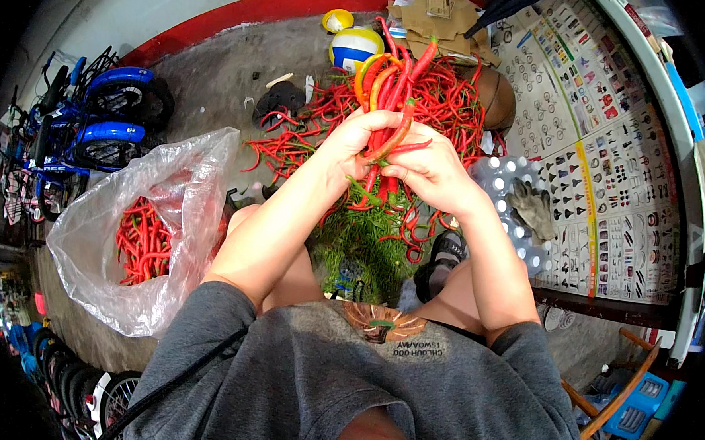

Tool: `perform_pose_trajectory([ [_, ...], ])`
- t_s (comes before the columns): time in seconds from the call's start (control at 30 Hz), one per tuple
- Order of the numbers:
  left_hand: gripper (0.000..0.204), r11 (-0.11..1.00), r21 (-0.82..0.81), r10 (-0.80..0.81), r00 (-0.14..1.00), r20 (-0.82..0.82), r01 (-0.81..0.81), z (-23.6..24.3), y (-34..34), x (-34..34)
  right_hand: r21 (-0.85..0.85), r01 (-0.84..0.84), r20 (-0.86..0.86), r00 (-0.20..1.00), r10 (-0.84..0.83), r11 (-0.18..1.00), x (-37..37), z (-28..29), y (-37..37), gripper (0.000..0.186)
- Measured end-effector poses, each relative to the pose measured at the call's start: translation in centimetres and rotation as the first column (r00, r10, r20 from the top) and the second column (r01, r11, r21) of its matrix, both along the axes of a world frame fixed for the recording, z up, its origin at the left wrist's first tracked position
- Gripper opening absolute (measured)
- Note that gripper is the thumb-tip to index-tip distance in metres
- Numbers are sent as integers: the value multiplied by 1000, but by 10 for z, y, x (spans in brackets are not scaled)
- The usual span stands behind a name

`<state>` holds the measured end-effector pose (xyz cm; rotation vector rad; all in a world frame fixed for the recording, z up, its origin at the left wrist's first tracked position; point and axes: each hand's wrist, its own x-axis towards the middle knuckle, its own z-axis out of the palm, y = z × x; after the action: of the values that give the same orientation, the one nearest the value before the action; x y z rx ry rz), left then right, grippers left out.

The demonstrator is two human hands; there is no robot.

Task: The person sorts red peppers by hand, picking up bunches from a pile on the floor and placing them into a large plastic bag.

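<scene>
A bunch of long red chili peppers (384,82), a few of them orange-yellow, stands up out of my left hand (355,136), which is closed around it. My right hand (435,172) meets it from the right, thumb and fingers pinched at a red chili pepper's end by the green stems. Exactly where the right fingertips grip is partly hidden. Beneath both hands lies a heap of green stems and leaves (367,245). Beyond them a large pile of red chili peppers (458,106) spreads over the floor.
At left stands a clear plastic bag (88,238) part-filled with red chili peppers. Blue bicycles (119,104) are behind it. A ball (355,48), a brown basketball (496,100) and cardboard (439,21) lie beyond the pile. Plastic-wrapped bottles (502,180) with a grey glove (532,209) sit at right.
</scene>
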<state>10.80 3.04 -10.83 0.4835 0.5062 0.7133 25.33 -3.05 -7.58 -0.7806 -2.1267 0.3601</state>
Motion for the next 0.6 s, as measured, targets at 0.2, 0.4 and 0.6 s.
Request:
perform_pose_trajectory([
  [0.2, 22, 969, 137, 212, 976, -41, -205, 11, -2, 1, -61, 174, 146, 976, -163, 983, -1, 4, -5, 11],
  [0.4, 37, 544, 685, 673, 740, -9, -486, 10, -2, 13, -613, 432, 330, 901, -283, 662, -3, 0, -2, 17],
  [0.6, 41, 723, 365, 637, 770, -26, -586, 0, 4, 6, -520, 162, -458, 776, -434, 839, -25, -14, -2, 11],
])
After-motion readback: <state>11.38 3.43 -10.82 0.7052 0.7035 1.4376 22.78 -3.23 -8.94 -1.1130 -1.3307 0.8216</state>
